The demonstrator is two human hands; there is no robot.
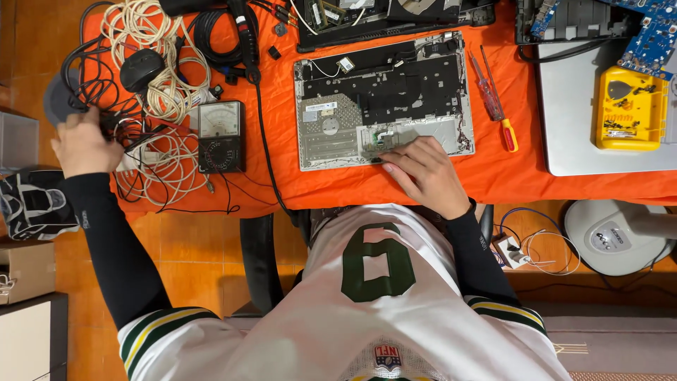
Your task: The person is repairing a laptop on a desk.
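Step in hand: work on the opened laptop base (384, 99) appears to be paused at its front edge, while something is sought among the cables; this is judged from the hands' positions only.
Right hand: the right hand (423, 173) is laid on the lower edge of the laptop base, by the pale trackpad plate; the fingers (395, 156) are held close together and curled down onto the metal, and nothing is seen pinched.
Left hand: the left hand (83, 144) is stretched far out to the tangle of black and white cables (159, 77) at the table's left end; the fingers are hidden behind the hand's back, so it cannot be told whether they are spread or closed on a lead.
Next move: a steady hold on the base would be called for, and a clean pick of one lead from the knot without the analogue meter (221, 135) being dragged.
Place of the thing: the laptop base is set on the orange cloth (338, 187), middle of the table, just ahead of the person.
Look of the thing: grey shell, underside up, black insulating sheet over most of it, bare ribbed metal at lower left, small connectors exposed.
Nearby: a red and yellow screwdriver (493, 102) is laid just right of the base.
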